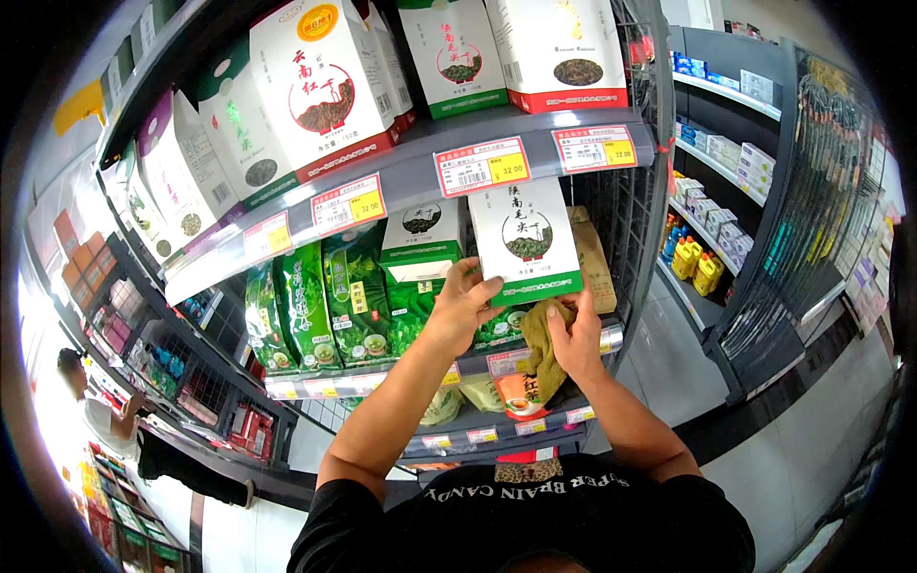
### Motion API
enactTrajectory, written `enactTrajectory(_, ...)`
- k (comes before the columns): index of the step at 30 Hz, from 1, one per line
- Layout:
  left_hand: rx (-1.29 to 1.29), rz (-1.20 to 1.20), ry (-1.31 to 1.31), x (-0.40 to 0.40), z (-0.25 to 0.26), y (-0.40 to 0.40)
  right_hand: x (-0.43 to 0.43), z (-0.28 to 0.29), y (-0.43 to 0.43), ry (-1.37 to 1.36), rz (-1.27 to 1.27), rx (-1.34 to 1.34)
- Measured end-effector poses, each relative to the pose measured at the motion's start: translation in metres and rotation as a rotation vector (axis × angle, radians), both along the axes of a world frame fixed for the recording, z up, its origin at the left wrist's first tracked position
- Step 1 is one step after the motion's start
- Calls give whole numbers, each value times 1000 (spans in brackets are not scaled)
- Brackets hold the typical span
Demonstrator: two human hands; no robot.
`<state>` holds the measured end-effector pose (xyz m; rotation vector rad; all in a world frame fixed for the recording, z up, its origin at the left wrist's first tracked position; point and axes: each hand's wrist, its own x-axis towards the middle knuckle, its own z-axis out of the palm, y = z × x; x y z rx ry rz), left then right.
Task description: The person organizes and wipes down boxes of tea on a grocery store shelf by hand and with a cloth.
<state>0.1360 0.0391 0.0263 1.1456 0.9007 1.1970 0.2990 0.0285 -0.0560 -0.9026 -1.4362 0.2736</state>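
A white tea carton (pixel 526 225) with a green base band is held tilted in front of the second shelf. My left hand (pixel 462 304) grips its lower left corner, thumb on the front face. At the lower right corner my right hand (pixel 577 333) supports the carton and also clasps an olive-brown cloth (pixel 546 344), which hangs down over the shelf edge. Just left of the held carton, another white and green carton (pixel 421 233) rests above green tea bags. A brown paper package (pixel 591 261) stands behind it at the right.
Several tea cartons (pixel 326 93) line the top shelf (pixel 408 161), whose front edge carries price tags. Green tea pouches (pixel 354 294) fill the shelf below. A wire mesh panel (pixel 609 172) bounds the right side. At far left a person (pixel 107 422) stands beside another rack.
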Motion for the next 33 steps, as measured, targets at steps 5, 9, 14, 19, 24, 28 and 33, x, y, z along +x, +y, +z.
enactTrajectory(5,-67,-273,-172,-18,3,-6,-1,-3,-1,81,-45,17)
enactTrajectory(9,-39,-299,-157,-37,6,-16,-1,-7,3,176,13,-11)
enactTrajectory(14,-37,-542,-64,-75,-3,-49,4,-5,5,126,83,-2)
enactTrajectory(19,127,-554,132,-107,-4,-96,3,-4,7,89,92,40)
enactTrajectory(24,351,-322,-38,-136,26,-128,3,0,3,53,115,-34)
enactTrajectory(28,513,-146,-156,-106,99,-120,6,-6,7,25,119,-53)
enactTrajectory(33,473,-52,70,-46,177,-87,7,-4,7,62,143,-58)
